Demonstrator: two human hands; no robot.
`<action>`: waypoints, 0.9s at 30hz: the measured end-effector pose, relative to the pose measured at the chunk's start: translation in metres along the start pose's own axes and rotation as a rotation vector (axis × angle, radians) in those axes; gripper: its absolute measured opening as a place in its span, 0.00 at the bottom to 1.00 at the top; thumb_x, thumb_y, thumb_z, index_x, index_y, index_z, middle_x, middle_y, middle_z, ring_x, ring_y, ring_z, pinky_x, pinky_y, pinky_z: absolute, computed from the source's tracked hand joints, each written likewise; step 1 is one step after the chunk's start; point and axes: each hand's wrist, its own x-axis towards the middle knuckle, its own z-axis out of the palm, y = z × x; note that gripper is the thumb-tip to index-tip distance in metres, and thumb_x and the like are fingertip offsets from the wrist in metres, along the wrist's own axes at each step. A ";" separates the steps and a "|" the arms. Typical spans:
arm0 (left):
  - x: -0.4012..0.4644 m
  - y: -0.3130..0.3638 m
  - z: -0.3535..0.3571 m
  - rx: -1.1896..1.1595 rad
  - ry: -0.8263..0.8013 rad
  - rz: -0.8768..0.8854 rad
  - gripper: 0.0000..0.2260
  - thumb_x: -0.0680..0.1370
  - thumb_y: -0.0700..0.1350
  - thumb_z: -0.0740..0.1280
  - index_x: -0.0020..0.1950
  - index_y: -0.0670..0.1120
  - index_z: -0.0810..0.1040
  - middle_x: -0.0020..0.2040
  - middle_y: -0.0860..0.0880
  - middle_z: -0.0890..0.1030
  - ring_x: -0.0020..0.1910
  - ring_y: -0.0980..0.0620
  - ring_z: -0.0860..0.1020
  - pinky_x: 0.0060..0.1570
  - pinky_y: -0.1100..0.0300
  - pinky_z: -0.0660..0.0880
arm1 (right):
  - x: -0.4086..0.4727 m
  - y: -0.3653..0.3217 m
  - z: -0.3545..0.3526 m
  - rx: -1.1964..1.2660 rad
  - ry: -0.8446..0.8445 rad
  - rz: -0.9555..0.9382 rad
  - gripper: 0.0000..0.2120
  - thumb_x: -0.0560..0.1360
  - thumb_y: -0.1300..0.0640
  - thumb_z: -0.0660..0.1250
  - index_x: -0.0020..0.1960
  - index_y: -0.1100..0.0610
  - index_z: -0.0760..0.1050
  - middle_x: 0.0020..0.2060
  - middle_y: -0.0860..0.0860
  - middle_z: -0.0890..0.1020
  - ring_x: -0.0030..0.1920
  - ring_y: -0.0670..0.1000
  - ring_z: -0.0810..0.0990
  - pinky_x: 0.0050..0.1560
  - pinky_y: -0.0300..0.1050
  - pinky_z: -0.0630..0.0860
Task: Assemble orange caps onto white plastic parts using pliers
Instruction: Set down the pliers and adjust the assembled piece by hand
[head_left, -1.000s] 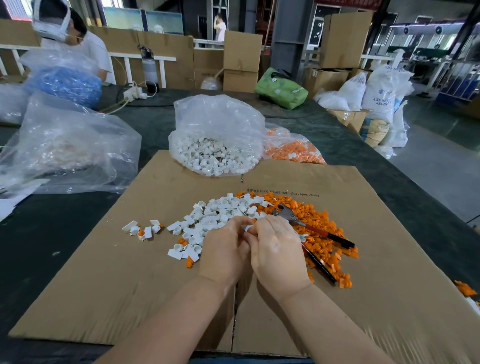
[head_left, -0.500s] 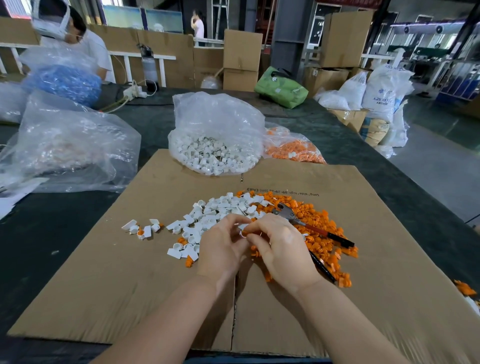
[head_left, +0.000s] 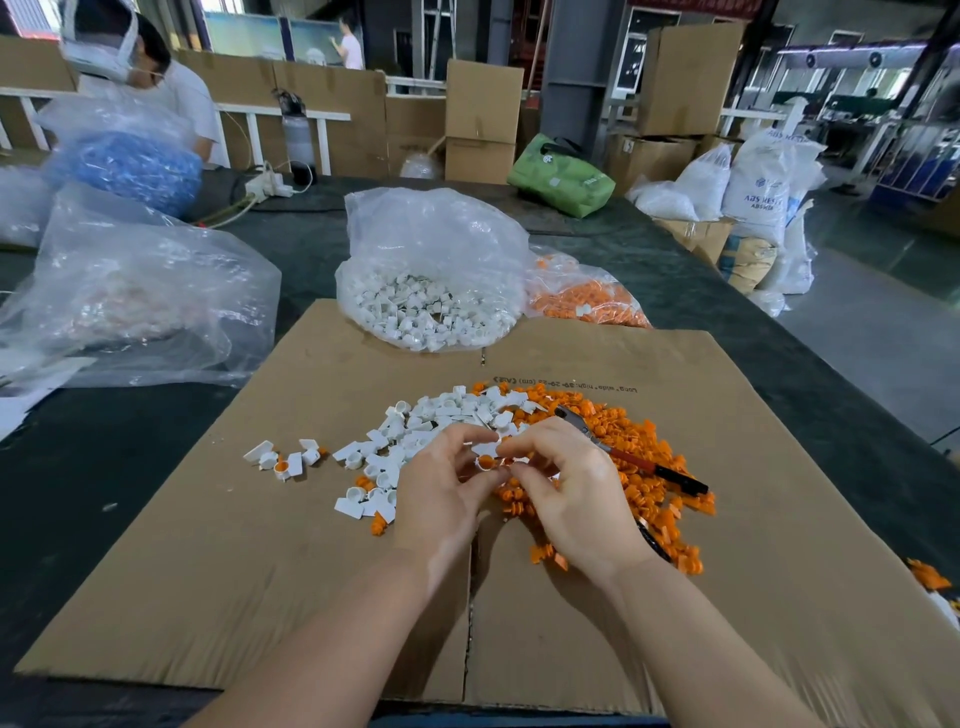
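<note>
Flattened brown cardboard (head_left: 519, 597) covers the dark bench (head_left: 104, 467) at the frame's centre. Just above the middle, my left hand (head_left: 441, 499) and right hand (head_left: 576, 499) meet, fingers pinched from both sides on one white plastic part (head_left: 485, 453) with an orange cap (head_left: 487, 461) seated in its round socket; the piece sits between my fingertips, lifted above the loose heaps. Both wrists angle inward, palms facing each other, knuckles bent. Behind my left hand lies the white parts pile (head_left: 441, 415), glossy and angular; right of it the orange caps pile (head_left: 639, 467), small and ribbed. On the orange heap rest the pliers (head_left: 634, 460), steel nose, red-and-black handles.
</note>
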 end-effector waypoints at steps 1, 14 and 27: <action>0.000 -0.001 0.000 0.006 0.001 0.007 0.13 0.70 0.37 0.73 0.48 0.54 0.78 0.47 0.48 0.83 0.50 0.46 0.81 0.54 0.44 0.77 | 0.000 -0.001 0.001 0.000 -0.003 -0.001 0.09 0.71 0.69 0.69 0.45 0.57 0.81 0.41 0.43 0.77 0.43 0.42 0.75 0.45 0.38 0.73; -0.003 -0.007 -0.002 0.034 -0.031 0.012 0.13 0.63 0.46 0.65 0.46 0.55 0.79 0.38 0.50 0.83 0.41 0.50 0.82 0.44 0.45 0.79 | 0.003 -0.012 0.012 -0.027 -0.090 -0.027 0.06 0.73 0.68 0.67 0.44 0.59 0.81 0.42 0.48 0.78 0.48 0.48 0.75 0.50 0.40 0.72; 0.008 -0.014 -0.027 0.238 0.133 0.086 0.12 0.75 0.42 0.70 0.57 0.52 0.78 0.37 0.54 0.76 0.36 0.63 0.76 0.36 0.70 0.73 | 0.004 -0.006 0.007 -0.115 -0.050 -0.036 0.09 0.75 0.64 0.67 0.53 0.59 0.81 0.46 0.49 0.81 0.50 0.47 0.76 0.53 0.39 0.72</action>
